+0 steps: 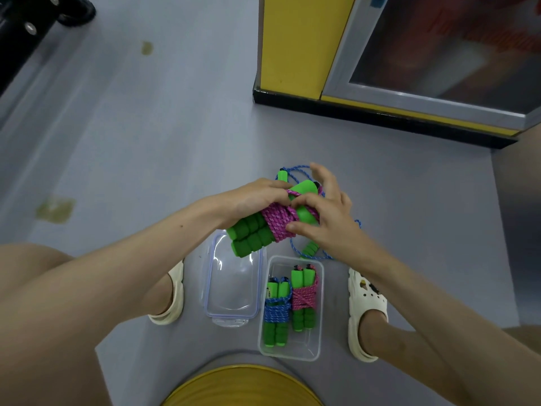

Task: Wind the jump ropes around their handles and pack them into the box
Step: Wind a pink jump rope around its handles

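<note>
I hold a pink jump rope [278, 219] wound around its pair of green foam handles [248, 237] above the floor. My left hand [257, 197] grips the handles near the wound part. My right hand [325, 212] pinches the pink rope's loose end at the bundle's far side. A clear plastic box [319, 315] on the floor between my feet holds a wound blue rope bundle [276, 312] and a wound pink rope bundle [304, 297]. An unwound blue jump rope [295, 171] with green handles lies on the floor behind my hands.
The box's clear lid [232, 285] lies left of the box. My feet in white clogs [366, 312] flank both. A yellow round seat edge [243, 385] is under me. A yellow cabinet with a black base [292, 54] stands at the back right.
</note>
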`<move>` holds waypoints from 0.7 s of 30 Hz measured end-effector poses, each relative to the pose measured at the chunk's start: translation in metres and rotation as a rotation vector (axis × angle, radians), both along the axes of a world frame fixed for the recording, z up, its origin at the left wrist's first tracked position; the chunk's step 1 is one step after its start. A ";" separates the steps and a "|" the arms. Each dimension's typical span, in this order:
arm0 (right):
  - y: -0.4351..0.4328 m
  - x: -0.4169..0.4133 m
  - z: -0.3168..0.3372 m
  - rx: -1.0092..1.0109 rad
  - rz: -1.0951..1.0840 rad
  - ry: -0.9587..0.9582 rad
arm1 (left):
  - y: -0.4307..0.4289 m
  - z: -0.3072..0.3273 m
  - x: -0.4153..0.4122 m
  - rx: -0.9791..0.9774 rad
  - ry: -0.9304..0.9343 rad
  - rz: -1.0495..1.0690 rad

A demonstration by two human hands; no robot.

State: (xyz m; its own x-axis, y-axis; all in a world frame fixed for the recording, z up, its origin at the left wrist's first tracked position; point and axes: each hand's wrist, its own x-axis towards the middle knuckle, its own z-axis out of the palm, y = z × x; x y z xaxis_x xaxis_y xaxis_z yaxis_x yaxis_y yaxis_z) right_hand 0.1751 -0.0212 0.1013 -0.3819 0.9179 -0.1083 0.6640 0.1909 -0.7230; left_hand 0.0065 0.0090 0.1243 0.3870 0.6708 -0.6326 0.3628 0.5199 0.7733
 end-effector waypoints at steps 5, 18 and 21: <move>0.002 0.000 -0.002 0.054 0.064 -0.060 | -0.006 -0.003 0.001 -0.022 -0.015 -0.009; 0.008 0.004 0.003 0.104 0.187 -0.232 | -0.008 -0.009 -0.001 0.002 0.016 -0.093; 0.009 0.007 0.004 0.120 0.159 -0.185 | -0.005 -0.003 -0.002 -0.033 -0.006 -0.130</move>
State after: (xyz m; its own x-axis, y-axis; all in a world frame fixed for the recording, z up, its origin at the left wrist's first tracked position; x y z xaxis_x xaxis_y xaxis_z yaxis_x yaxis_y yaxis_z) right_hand 0.1817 -0.0123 0.1053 -0.5061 0.8584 -0.0839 0.7377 0.3804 -0.5578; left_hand 0.0046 0.0036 0.1209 0.4728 0.5940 -0.6508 0.4244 0.4938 0.7590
